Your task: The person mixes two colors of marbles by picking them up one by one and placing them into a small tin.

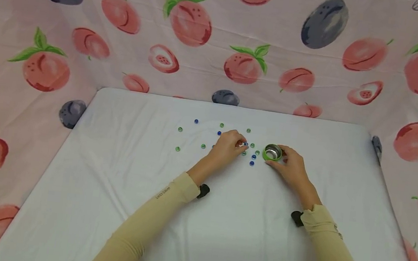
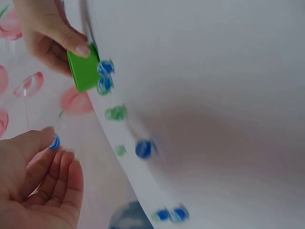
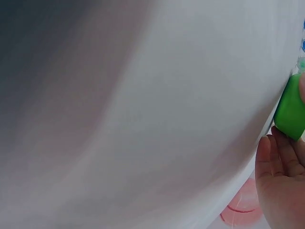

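My left hand (image 1: 226,146) pinches a blue swirled glass marble (image 2: 55,141) between thumb and forefinger, and its other fingers curl loosely in the left wrist view. To its right, my right hand (image 1: 292,164) grips a small round cup (image 1: 271,157), green outside with a shiny metal inside. The cup's green wall (image 3: 289,109) shows at the right edge of the right wrist view, with thumb and fingers around it. Between the hands lie several loose marbles, among them a blue one (image 1: 251,163) and a green one (image 1: 252,145).
A white cloth covers the table (image 1: 234,239). More marbles are scattered left of and behind the left hand, such as a green one (image 1: 177,149) and a blue one (image 1: 196,121). Fruit-print fabric (image 1: 201,72) hangs behind and at both sides.
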{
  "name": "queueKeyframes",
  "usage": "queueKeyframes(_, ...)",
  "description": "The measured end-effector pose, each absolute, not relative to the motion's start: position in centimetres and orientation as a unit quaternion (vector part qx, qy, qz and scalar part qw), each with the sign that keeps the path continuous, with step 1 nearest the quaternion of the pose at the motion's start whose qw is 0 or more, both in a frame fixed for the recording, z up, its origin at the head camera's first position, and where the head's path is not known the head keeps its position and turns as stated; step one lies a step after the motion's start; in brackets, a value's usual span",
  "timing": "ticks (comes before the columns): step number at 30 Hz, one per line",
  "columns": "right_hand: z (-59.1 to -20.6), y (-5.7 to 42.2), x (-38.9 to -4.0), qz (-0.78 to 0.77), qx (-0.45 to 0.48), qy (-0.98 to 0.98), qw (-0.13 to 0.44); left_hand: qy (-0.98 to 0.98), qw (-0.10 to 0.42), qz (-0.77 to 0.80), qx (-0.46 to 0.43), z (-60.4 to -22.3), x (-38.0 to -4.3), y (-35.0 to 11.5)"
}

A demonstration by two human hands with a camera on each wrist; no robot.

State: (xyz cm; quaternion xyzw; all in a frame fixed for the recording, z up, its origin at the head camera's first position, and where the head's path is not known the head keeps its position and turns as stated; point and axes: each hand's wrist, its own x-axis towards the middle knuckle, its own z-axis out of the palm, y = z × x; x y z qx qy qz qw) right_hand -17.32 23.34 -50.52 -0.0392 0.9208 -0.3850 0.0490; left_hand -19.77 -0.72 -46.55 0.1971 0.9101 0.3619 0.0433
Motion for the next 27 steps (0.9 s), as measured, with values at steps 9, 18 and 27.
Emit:
queueKeyframes(9, -51.2, 23.3, -17.5, -0.386, -0.050, 0.921, 0.033, 0.908, 0.048, 0.347, 0.228, -48.1, -20.5, 4.2)
queueKeyframes(18, -51.3, 23.3, -17.5, -0.387, -0.057, 0.920, 0.032, 0.917, 0.058, 0.322, 0.227, -49.5, -20.8, 5.9)
queueKeyframes(27, -51.2, 23.5, -17.1, -0.382, -0.051, 0.922, 0.029, 0.905, 0.066, 0.353, 0.225, -49.1, -20.6, 4.5)
